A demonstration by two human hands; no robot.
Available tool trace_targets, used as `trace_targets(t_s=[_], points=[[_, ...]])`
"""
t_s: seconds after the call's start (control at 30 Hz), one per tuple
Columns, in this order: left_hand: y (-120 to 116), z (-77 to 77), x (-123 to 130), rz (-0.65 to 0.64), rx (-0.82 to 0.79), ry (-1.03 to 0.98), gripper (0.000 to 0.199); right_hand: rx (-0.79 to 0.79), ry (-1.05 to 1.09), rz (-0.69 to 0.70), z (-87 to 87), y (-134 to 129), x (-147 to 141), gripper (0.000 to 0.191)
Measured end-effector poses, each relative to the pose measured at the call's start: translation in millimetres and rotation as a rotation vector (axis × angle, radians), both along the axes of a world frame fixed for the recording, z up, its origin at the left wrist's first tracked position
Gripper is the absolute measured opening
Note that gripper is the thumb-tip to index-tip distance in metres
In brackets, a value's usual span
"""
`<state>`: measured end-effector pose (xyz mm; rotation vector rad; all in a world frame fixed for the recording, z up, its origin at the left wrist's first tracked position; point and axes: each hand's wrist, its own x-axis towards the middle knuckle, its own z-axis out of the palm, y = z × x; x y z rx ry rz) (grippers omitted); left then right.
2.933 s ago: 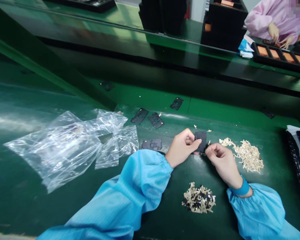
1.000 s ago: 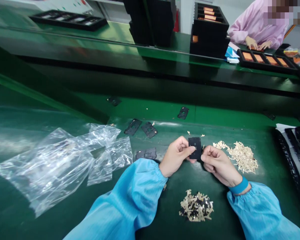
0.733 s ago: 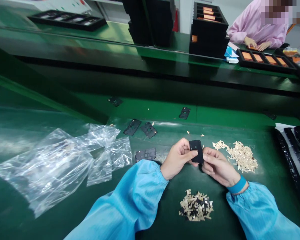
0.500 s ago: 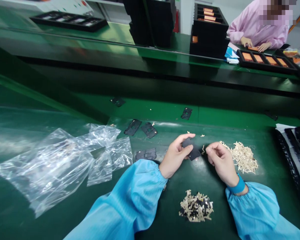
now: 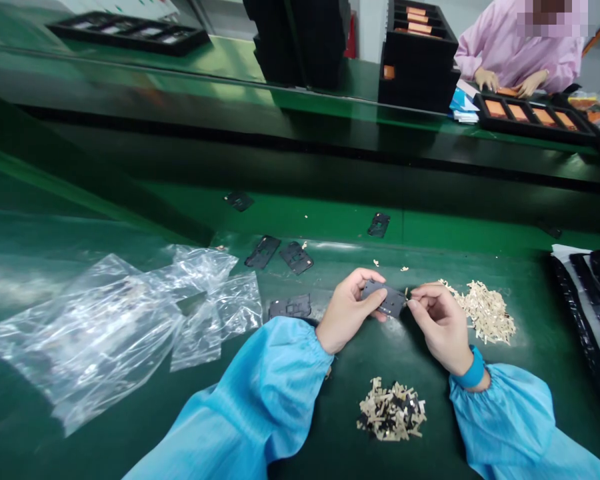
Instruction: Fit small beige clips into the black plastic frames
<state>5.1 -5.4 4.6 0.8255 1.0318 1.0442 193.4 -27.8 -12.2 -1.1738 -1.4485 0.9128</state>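
1. Holding dark-grey rectangular plastic plate (image 5: 393,304) above glossy green table (image 5: 427,370), pinched in bare left hand (image 5: 347,312).
2. Having bare right hand (image 5: 443,325) at plate's right end; cannot tell if fully closed or gripping.

Above the tabletop (image 5: 140,420), the held plate (image 5: 394,302) sits between the left hand (image 5: 347,310) and the right hand (image 5: 443,323), with a loose plate (image 5: 290,306) and then the bag (image 5: 110,327) to the left, one heap (image 5: 487,313) to the right, and a second heap (image 5: 393,410) in front, between the sleeves (image 5: 260,393).
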Motion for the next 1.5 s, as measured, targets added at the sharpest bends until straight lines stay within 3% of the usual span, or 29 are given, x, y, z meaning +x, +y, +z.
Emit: trace_targets(t_s=[0.1,0.4,0.67,1.5], points=[[0,1.4,0,-0.007,-0.002,-0.003,0.036,0.032,-0.046,0.012,1.1,1,1,0.003],[1,1.8,-1,-0.012,-0.042,-0.059,0.042,0.176,-0.262,0.032,15.7,-1,-1,0.010],[1,1.9,-1,0.010,-0.064,-0.077,0.045,0.225,-0.313,0.043,17.4,-2,-2,0.010],[0,-2.7,3,0.063,0.005,-0.039,0.043,0.219,-0.362,0.063,19.0,-3,-2,0.008]])
